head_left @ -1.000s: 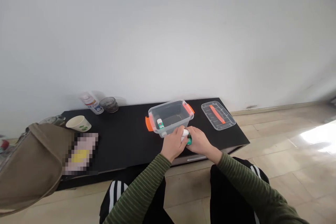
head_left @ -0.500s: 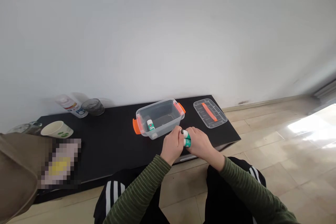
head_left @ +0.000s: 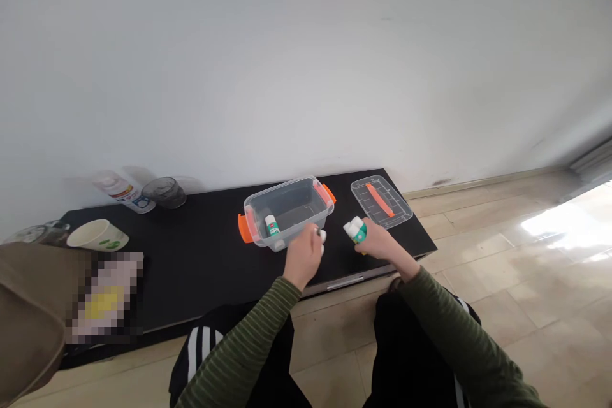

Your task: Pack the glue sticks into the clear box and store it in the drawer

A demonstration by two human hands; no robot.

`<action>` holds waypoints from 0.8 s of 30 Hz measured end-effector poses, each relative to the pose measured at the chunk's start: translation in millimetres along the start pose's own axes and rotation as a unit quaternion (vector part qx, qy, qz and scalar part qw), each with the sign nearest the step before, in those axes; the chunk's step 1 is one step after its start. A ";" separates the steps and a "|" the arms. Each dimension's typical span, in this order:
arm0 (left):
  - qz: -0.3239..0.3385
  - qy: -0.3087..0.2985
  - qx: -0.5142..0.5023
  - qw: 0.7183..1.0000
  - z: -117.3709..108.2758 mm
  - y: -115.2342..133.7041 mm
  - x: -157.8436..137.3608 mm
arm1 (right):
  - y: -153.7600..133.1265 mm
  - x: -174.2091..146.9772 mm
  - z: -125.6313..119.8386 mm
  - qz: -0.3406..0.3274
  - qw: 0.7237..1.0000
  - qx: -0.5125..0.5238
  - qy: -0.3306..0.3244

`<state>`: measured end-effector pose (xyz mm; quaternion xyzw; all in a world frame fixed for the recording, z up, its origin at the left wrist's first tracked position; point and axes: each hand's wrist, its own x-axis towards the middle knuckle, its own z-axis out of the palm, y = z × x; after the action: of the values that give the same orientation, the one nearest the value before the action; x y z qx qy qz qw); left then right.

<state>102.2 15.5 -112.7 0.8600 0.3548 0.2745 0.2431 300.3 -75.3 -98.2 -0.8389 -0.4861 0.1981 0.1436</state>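
Observation:
My left hand (head_left: 303,256) is closed just in front of the clear plastic box (head_left: 306,229), with white ends of what look like glue sticks (head_left: 323,237) poking out beside the thumb. My right hand (head_left: 376,242) grips white-and-green glue sticks (head_left: 356,229), their white ends toward the upper left; a bit of yellow shows beneath them. Inside the box, at its left end, lies another glue stick (head_left: 272,225). Orange latches stick out at both ends of the open box. Its clear lid (head_left: 402,211) with an orange handle lies flat beyond my right hand.
On the black cabinet (head_left: 201,261) stand a spray can (head_left: 123,192), a dark glass (head_left: 165,192) and a paper cup (head_left: 98,234) at the left. A person's brown sleeve (head_left: 33,312) and a blurred-out patch (head_left: 108,296) fill the lower left. A wall rises behind.
My hands were together at the box's near right corner, around the glue sticks. They have parted: the right hand moved right with its glue sticks, the left moved slightly left.

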 end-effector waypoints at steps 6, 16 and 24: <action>0.064 -0.167 0.223 0.958 60.4 -8.1 5.6 | 14.8 52.3 28.3 0.093 0.992 0.078 0.013; 0.052 -0.134 0.257 0.956 81.8 -20.0 22.3 | 9.6 59.3 67.4 0.033 0.982 -0.071 0.173; 0.040 -0.132 0.229 0.964 72.5 -15.3 15.5 | 14.4 62.8 79.3 -0.005 0.958 -0.076 0.278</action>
<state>150.9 20.5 -170.4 0.9347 0.3386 0.0791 0.0733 302.0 -23.7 -186.4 -0.8667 -0.4451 -0.0812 0.2099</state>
